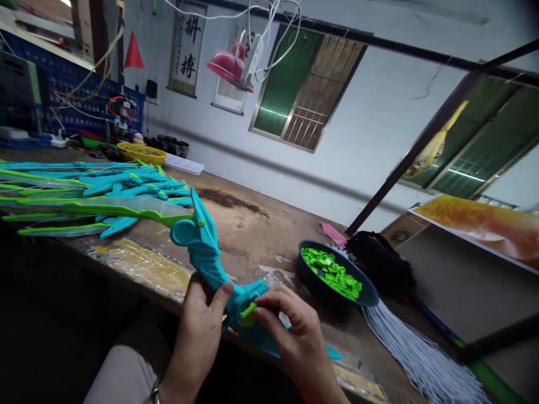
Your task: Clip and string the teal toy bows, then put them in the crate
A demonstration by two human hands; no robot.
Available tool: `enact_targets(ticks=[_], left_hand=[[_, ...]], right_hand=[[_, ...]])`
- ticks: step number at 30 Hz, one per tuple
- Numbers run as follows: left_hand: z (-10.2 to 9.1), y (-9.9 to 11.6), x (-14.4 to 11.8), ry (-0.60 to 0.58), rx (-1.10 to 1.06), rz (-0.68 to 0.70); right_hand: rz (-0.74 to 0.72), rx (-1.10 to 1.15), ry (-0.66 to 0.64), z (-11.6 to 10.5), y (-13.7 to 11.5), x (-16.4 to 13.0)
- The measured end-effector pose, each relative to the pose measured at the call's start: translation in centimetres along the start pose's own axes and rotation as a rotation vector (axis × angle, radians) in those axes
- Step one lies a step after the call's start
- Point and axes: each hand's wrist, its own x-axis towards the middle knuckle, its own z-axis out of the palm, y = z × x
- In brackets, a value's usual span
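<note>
My left hand (197,331) grips the teal handle of a plastic toy bow (206,255) whose green and clear limb stretches left over the bench. My right hand (295,334) pinches a small green plastic piece (248,315) against the teal grip. Just to the right, a dark round bowl (311,280) holds several more small green pieces (332,273).
A pile of teal and green toy bows (96,191) lies at the left of the wooden bench (252,224). A bundle of white cords (416,353) lies at the right beside a black bundle (379,261). A yellow bowl (141,152) stands at the back.
</note>
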Motion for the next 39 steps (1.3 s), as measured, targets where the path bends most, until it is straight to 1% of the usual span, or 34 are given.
enact_targets(ticks=[5,10,15,18,20,22,26,30,33,35,37,39], left_hand=[[0.0,0.2,-0.3,0.016,-0.003,0.005],[0.0,0.2,-0.6,0.008,0.009,0.019],[0.1,0.9,-0.9,0.024,-0.01,0.043],[0.0,1.5,-1.0,0.025,0.011,0.055],[-0.1,1.8,-1.1,0.009,0.026,0.087],[-0.2,1.8,-1.1,0.0,0.028,0.106],[-0.2,1.6,-1.2,-0.01,-0.012,0.093],[-0.3,1.5,-1.3,0.017,-0.006,0.108],[-0.4,1.4,-1.2,0.011,-0.008,0.116],[-0.5,1.2,-1.2,0.013,-0.013,0.117],[-0.6,1.1,-1.2,0.014,-0.016,0.11],[-0.8,1.0,-1.3,0.002,-0.02,0.099]], right_hand=[[0.006,-0.034,0.027,-0.3,-0.4,-0.2],[0.012,-0.077,0.038,0.2,-0.5,-0.5],[0.032,-0.105,0.054,0.4,-0.7,-0.7],[0.065,-0.093,0.028,0.4,-0.9,-0.7],[0.066,-0.085,0.004,0.3,-1.1,-0.6],[0.063,-0.073,-0.002,0.3,-1.2,-0.6],[0.09,-0.049,-0.02,0.2,-1.2,-0.4],[0.057,-0.086,-0.022,0.4,-1.1,-0.3],[0.012,-0.133,-0.016,0.7,-1.0,-0.4],[-0.028,-0.191,-0.03,0.7,-0.9,-0.4],[-0.06,-0.266,-0.014,0.6,-0.6,-0.5],[-0.034,-0.306,-0.022,0.4,-0.4,-0.5]])
